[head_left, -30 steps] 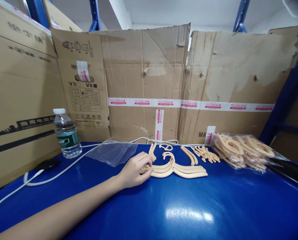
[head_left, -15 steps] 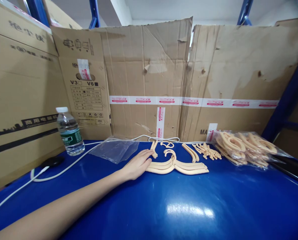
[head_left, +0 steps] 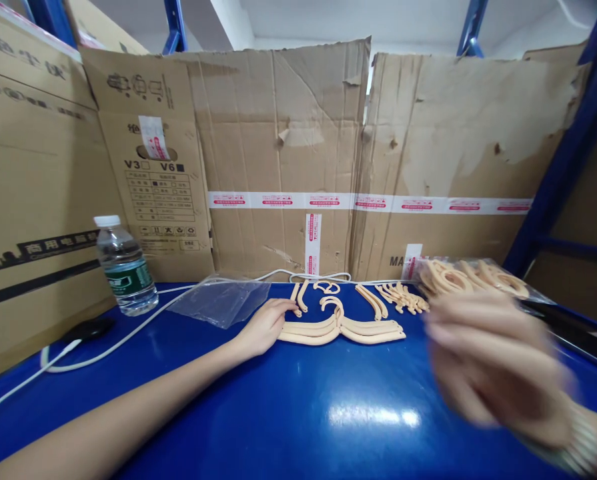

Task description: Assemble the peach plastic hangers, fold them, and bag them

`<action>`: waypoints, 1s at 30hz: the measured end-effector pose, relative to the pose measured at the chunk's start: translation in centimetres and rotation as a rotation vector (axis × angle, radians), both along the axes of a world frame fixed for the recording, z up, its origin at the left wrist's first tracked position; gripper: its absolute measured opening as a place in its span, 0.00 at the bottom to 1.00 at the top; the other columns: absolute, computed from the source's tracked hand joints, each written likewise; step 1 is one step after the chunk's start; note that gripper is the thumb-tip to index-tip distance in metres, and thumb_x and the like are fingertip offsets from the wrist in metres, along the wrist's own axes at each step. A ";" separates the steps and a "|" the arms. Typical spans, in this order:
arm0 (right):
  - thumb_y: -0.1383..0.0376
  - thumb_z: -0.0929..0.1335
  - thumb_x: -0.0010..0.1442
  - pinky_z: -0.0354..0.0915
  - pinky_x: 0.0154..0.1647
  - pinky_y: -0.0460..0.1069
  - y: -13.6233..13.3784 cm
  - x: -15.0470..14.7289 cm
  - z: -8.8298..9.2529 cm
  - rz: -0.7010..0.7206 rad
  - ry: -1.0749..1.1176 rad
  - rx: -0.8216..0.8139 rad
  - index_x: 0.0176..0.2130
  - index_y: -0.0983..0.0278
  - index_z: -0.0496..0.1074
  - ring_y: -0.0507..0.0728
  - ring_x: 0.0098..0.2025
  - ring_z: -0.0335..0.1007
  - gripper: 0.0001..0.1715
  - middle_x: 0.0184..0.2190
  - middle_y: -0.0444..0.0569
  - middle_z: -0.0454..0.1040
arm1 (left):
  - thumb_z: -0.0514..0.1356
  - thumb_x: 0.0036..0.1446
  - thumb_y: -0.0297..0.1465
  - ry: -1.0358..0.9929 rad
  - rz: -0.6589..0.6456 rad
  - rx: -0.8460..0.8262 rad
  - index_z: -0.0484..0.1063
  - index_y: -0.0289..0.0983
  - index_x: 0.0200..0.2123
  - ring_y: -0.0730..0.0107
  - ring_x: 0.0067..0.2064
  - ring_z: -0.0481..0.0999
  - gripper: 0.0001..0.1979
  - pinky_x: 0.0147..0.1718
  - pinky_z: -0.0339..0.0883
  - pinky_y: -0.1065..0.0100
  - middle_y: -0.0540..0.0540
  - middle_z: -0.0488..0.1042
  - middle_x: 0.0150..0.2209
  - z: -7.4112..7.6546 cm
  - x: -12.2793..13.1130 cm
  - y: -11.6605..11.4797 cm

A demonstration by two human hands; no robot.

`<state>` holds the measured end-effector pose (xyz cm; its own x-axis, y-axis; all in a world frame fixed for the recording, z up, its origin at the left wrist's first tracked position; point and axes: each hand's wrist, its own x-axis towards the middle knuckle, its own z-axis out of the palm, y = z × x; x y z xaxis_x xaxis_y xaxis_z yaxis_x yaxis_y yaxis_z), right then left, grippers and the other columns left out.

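Head view caught the right hand [head_left: 498, 367] as a big smear toward the tabletop's right edge, so I honestly couldn't tell whether its fingers gripped anything. It blocked the lower part of some bagged beige pieces [head_left: 448, 277] near the back right corner, and the frame cut off its forearm past a blurry pale wristband [head_left: 578, 440].

Left hand [head_left: 261, 330] was sharper, but its grip was a mystery too: the fingers lay over the left end of the beige hanger [head_left: 315, 332], hiding that tip, and the fingertips were right by a pair of short strips [head_left: 303, 297].

As for the hanger, it lay flat on the blue tabletop [head_left: 278, 407], nearer the back edge than the front: smooth, matte, two wide arms looking like stacked curved layers, meeting under a curled hook. Its right tip was in plain sight. Along the back edge sat loose hooks [head_left: 327, 287], longer curved strips [head_left: 372, 302] and a jumble of little pieces [head_left: 403, 299], too small to make out individually.
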<state>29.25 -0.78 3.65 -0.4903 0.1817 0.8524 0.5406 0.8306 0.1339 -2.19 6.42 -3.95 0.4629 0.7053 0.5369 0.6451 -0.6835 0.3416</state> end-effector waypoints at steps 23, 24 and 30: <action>0.62 0.68 0.66 0.72 0.41 0.54 19.9 -5.5 -4.3 0.063 -0.183 -0.935 0.45 0.67 0.72 0.56 0.40 0.73 0.11 0.43 0.49 0.73 | 0.57 0.55 0.18 -0.064 0.128 -0.058 0.80 0.39 0.35 0.59 0.44 0.76 0.14 0.47 0.69 0.56 0.44 0.75 0.39 0.1 -0.4 0.6; 0.62 0.68 0.66 0.72 0.40 0.53 19.8 -5.5 -4.3 0.067 -0.108 -0.962 0.44 0.67 0.72 0.56 0.39 0.73 0.11 0.42 0.49 0.74 | 0.58 0.55 0.19 -0.072 0.128 -0.060 0.79 0.39 0.34 0.60 0.43 0.76 0.13 0.47 0.69 0.57 0.44 0.74 0.38 0.1 -0.4 0.6; 0.60 0.67 0.67 0.71 0.29 0.48 17.9 -5.4 -3.2 0.132 0.426 -1.109 0.43 0.68 0.71 0.52 0.30 0.72 0.12 0.35 0.46 0.74 | 0.57 0.55 0.20 -0.147 0.115 -0.048 0.75 0.37 0.30 0.61 0.41 0.75 0.10 0.44 0.69 0.59 0.45 0.72 0.36 0.4 -0.1 0.3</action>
<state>23.89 17.10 0.49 -0.2761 0.8905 0.3616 0.2695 0.4328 -0.8602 -2.26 6.72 -3.55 0.2966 0.7756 0.5572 0.6589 -0.5886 0.4685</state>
